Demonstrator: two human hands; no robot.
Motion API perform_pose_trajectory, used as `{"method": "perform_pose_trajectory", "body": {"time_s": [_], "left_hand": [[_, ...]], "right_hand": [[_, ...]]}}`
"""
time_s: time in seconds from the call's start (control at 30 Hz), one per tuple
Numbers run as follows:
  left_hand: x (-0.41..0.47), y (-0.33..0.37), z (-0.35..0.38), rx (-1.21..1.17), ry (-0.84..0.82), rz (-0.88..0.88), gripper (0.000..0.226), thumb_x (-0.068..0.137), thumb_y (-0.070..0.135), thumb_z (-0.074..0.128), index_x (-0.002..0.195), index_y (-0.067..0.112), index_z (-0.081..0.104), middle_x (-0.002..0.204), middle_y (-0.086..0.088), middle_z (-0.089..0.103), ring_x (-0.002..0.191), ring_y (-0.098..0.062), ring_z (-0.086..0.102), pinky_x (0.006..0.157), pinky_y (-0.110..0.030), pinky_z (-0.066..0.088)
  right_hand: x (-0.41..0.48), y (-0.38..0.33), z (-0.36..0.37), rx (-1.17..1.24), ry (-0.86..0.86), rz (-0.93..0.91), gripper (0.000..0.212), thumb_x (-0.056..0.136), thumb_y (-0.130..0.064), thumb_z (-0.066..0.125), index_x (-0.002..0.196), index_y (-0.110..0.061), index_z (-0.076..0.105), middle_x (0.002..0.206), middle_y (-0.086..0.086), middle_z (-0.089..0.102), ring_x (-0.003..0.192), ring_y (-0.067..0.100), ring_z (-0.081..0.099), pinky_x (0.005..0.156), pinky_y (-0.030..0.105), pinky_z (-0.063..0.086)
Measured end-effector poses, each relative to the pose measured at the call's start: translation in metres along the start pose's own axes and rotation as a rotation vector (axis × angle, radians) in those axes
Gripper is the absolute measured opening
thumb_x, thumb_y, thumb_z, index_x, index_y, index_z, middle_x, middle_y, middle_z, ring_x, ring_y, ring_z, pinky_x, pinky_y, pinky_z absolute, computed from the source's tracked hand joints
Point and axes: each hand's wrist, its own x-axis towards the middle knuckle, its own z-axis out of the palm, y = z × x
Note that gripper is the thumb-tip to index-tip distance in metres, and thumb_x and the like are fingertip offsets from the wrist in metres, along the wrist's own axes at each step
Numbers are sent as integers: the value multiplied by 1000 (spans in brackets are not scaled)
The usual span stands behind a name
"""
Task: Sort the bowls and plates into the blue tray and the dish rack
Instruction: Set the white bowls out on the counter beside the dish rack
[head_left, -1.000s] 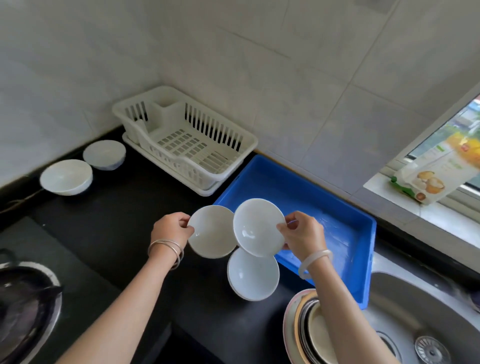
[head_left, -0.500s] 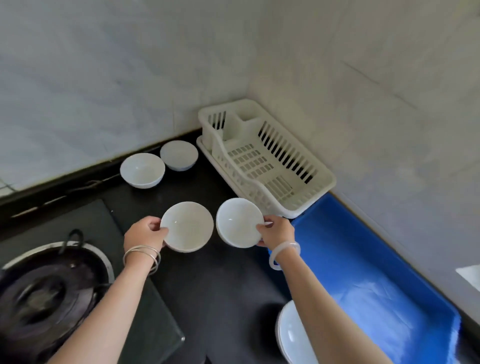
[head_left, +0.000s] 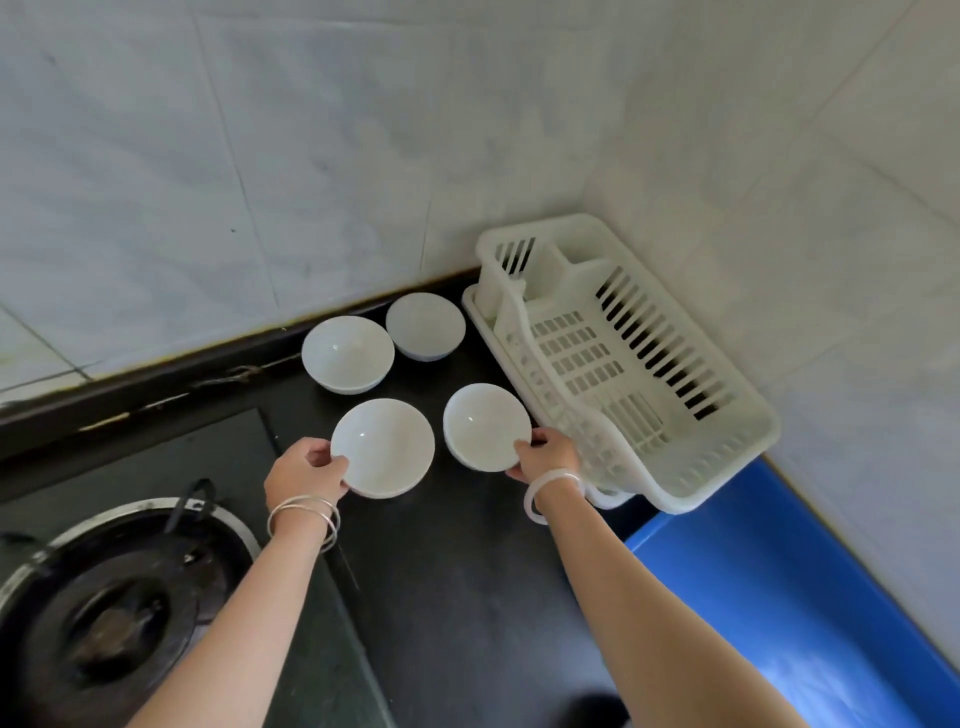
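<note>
Black counter (head_left: 457, 597), tiled corner. Left hand (head_left: 304, 475) pinching rim of left bowl (head_left: 383, 447); right hand (head_left: 550, 454) pinching rim of right bowl (head_left: 485, 426), just beside dish rack (head_left: 685, 467). Third bowl (head_left: 347, 353) and fourth bowl (head_left: 425, 325) behind, by wall. Blue tray (head_left: 769, 597) at right, near rack. Burner (head_left: 114, 613) at left.

Both arms reach forward; left hand (head_left: 304, 475) pinches left bowl (head_left: 384, 447) rim, right hand (head_left: 545, 457) pinches right bowl (head_left: 485, 426) rim.
</note>
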Motion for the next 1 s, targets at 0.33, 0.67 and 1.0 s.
{"method": "perform_pose_trajectory", "body": {"time_s": [0.33, 0.67, 1.0], "left_hand": [[7, -6, 10, -123, -13, -75, 20, 77, -4, 61, 94, 8, 63, 90, -7, 64, 81, -23, 59, 64, -30, 54], [1, -3, 16, -319, -159, -318, 29, 88, -1, 49, 112, 15, 50, 126, -13, 48, 111, -43, 55, 81, -50, 55], [-3, 5, 23, -440, -94, -343, 32, 88, 1, 52, 118, 12, 52, 130, -15, 50, 114, -42, 54, 76, -46, 55]], "right_hand": [[8, 1, 20, 143, 30, 30, 18, 85, -5, 60, 101, -14, 56, 101, 10, 60, 73, 19, 59, 62, 36, 60], [-4, 15, 26, 629, -77, 199, 22, 88, -10, 60, 109, -18, 61, 100, 5, 65, 89, 22, 66, 61, 27, 56], [4, -6, 41, 639, -54, 150, 22, 89, -9, 57, 108, -17, 62, 94, 1, 67, 78, 13, 67, 63, 23, 55]]}}
